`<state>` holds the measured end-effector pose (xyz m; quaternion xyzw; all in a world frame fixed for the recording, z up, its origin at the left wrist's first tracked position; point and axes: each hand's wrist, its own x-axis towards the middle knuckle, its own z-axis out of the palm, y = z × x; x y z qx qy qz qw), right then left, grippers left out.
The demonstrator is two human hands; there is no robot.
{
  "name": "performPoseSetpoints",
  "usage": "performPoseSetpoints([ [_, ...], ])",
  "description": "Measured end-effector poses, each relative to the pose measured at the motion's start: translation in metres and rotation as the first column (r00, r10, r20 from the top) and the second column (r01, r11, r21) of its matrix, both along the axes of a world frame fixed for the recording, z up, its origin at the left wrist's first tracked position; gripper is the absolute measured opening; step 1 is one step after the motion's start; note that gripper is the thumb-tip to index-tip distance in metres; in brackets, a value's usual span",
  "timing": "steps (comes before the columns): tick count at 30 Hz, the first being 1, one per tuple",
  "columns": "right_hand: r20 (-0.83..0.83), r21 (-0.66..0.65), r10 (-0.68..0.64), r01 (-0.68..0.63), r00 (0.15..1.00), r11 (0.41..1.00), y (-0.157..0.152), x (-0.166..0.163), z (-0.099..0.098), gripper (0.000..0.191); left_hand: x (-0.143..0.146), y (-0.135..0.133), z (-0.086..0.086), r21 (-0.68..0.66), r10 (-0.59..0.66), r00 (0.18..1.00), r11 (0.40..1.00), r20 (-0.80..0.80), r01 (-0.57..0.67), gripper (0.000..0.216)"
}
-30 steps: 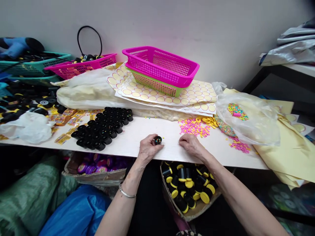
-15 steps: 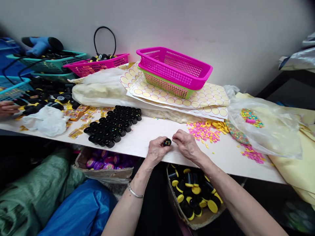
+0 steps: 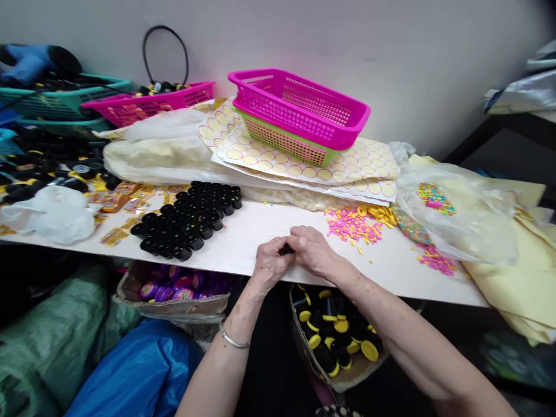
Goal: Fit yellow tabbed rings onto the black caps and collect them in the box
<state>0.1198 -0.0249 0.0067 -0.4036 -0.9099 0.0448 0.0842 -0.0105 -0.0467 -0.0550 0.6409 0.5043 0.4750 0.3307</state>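
My left hand (image 3: 269, 263) is closed around a small black round container (image 3: 286, 250) at the near edge of the white table (image 3: 243, 243). My right hand (image 3: 310, 250) has come over the top of that container, its fingers curled and pressed against it. Only a sliver of the container shows between the two hands. A cluster of several identical open black containers (image 3: 186, 220) stands to the left. A heap of pink and yellow beads (image 3: 353, 225) lies to the right.
Stacked pink and green baskets (image 3: 299, 116) sit on sticker sheets (image 3: 304, 165) at the back. A clear bag of coloured beads (image 3: 456, 208) lies right. Below the table edge are a box of black-and-yellow containers (image 3: 339, 341), a box of purple items (image 3: 178, 286) and a blue bag (image 3: 134, 376).
My right hand moved left from the table beside the beads onto the container that my left hand holds. The two hands now meet and cover it.
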Motion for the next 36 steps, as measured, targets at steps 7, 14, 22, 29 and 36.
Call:
performPoseSetpoints([
  [7,-0.040,-0.048,-0.068,0.066,0.997,0.997,-0.001,-0.003,-0.001,0.019,0.000,0.006,0.002,0.008,0.013,1.000,1.000,-0.021,-0.013,0.019],
  [14,-0.536,-0.165,-0.174,0.099,0.826,0.981,0.000,0.041,-0.015,0.011,-0.001,0.011,0.000,-0.003,0.073,0.984,0.997,-0.163,-0.074,0.037],
  [22,-0.650,-0.045,-0.579,0.736,0.492,0.676,-0.026,0.196,-0.034,0.009,-0.002,0.009,0.000,-0.051,0.105,0.981,0.992,-0.161,-0.115,0.054],
  [29,-0.627,-0.022,-0.538,0.677,0.563,0.735,-0.062,0.211,-0.049,0.009,-0.002,0.008,0.000,-0.020,0.030,0.997,0.999,-0.077,-0.032,0.043],
  [36,-0.332,0.044,-0.762,0.816,0.556,0.577,0.002,0.167,-0.031,0.022,-0.003,0.004,0.006,-0.048,-0.056,0.992,0.998,-0.115,0.051,0.052],
])
